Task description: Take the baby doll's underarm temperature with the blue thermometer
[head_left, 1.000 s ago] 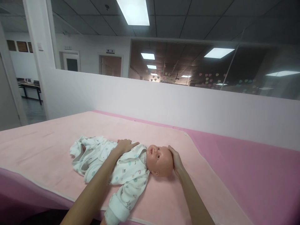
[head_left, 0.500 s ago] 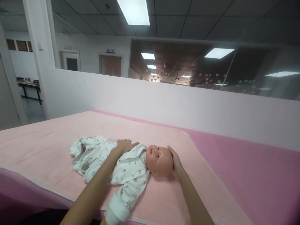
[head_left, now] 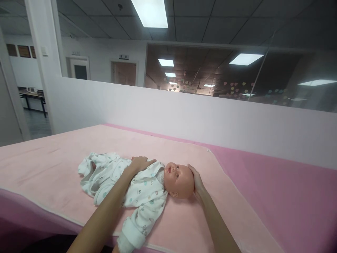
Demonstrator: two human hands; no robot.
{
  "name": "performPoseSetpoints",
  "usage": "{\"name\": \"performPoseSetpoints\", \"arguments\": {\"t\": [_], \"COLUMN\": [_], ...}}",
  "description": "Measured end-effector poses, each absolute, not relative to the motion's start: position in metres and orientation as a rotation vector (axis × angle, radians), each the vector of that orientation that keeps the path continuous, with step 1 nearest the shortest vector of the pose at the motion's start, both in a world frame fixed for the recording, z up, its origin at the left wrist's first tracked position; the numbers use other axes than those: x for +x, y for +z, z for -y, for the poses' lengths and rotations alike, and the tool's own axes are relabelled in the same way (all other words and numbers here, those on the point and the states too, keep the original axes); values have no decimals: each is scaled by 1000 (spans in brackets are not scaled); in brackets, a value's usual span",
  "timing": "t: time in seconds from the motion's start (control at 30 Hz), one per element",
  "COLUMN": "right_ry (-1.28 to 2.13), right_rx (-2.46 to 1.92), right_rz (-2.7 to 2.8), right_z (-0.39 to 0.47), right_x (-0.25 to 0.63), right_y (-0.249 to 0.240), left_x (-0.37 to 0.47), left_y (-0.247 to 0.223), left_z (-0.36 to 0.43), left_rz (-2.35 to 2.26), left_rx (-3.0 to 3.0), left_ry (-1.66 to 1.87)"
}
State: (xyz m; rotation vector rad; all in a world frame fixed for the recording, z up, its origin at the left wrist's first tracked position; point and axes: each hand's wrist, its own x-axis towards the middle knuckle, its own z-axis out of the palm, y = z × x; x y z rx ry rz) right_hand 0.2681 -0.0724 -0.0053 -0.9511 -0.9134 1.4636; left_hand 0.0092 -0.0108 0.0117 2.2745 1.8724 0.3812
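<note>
A baby doll (head_left: 179, 181) lies face up on a pale pink blanket (head_left: 195, 225), its head to the right. It wears a white printed outfit (head_left: 147, 191) with one sleeve stretched toward the near edge. My left hand (head_left: 142, 163) rests flat on the doll's chest, fingers spread. Cupped against the crown of the head is my right hand (head_left: 197, 178), its fingers partly hidden behind the head. My left forearm crosses over the doll's lower body.
A white low wall (head_left: 184, 116) with glass above stands behind the padded surface. Darker pink padding (head_left: 276, 182) shows at the right. Through an opening at the far left stands a dark table (head_left: 33, 95).
</note>
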Motion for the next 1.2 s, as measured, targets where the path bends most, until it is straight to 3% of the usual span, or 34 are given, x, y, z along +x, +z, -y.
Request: {"name": "performPoseSetpoints", "arguments": {"t": [0.23,0.47,0.73,1.0,1.2], "right_ry": [1215,1483,1180,1335,1158], "right_rx": [-962,-949,-972,-977,-977], "right_rz": [866,911,903,967,917], "right_z": [65,74,65,67,65], "right_x": [285,267,287,272,285], "right_y": [0,-5,-1,-7,-1], "left_x": [8,8,9,9,9], "left_y": [11,10,12,12,12], "left_z": [9,8,9,11,10], "left_rz": [-1888,-1885,-1870,-1877,-1888], "left_rx": [2284,2279,2272,2284,2290], "left_ry": [363,355,348,364,343]}}
